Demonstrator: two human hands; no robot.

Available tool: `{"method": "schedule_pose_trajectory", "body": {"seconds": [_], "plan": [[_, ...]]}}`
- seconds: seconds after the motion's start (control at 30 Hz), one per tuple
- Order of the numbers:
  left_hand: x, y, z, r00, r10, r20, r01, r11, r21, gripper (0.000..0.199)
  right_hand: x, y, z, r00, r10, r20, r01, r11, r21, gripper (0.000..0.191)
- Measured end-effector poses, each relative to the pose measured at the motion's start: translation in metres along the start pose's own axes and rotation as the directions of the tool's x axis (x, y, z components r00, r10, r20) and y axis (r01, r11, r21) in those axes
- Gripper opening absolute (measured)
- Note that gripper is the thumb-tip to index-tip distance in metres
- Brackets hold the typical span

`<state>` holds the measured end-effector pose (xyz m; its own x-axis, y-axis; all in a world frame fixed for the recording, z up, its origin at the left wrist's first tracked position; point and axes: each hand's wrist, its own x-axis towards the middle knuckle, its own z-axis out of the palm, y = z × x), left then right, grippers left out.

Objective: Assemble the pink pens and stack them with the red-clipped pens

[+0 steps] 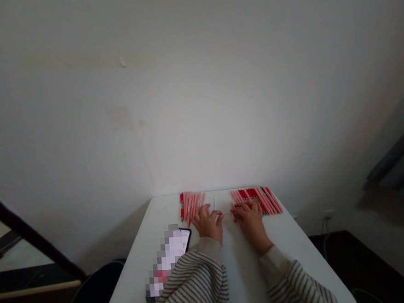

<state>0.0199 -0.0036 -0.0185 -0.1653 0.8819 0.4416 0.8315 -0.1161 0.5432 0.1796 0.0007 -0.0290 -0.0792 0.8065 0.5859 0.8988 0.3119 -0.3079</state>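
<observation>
A thin pink stick [226, 213] spans the gap between my two hands above the white table [245, 268]. My left hand [209, 222] pinches its left end between thumb and finger. At the other end, my right hand [251, 219] has its fingers closed on it. Several pink pens [193, 205] lie side by side beyond my left hand, with a red one at their left edge. Another row of pink and red pens [269, 201] lies beyond and right of my right hand. A white stick [215, 203] rests between the two groups.
A phone [171, 260] with a lit, partly pixelated screen lies on the table left of my left forearm. The table's far edge meets a pale wall [197, 87]. A dark round bin [94, 295] stands on the floor at the left.
</observation>
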Motion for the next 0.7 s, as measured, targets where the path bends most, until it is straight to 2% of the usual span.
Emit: {"method": "schedule_pose_trajectory", "body": {"seconds": [0.27, 0.43, 0.7], "plan": [[0.0031, -0.0029, -0.0008, 0.998, 0.03, -0.063, -0.029, 1.0, 0.012, 0.014, 0.0017, -0.0057, -0.0015, 0.998, -0.044, 0.045, 0.043, 0.999, 0.032, 0.01], [0.0044, -0.0061, 0.0013, 0.996, 0.031, -0.085, -0.03, 1.0, 0.008, 0.013, 0.0026, -0.0049, 0.0004, 0.991, -0.095, 0.09, 0.088, 0.993, 0.081, 0.011], [0.0051, -0.0059, 0.0005, 0.988, 0.031, -0.152, -0.031, 1.0, 0.002, 0.012, 0.0038, -0.0023, 0.0048, 0.989, -0.143, 0.039, 0.138, 0.985, 0.107, 0.01]]}}
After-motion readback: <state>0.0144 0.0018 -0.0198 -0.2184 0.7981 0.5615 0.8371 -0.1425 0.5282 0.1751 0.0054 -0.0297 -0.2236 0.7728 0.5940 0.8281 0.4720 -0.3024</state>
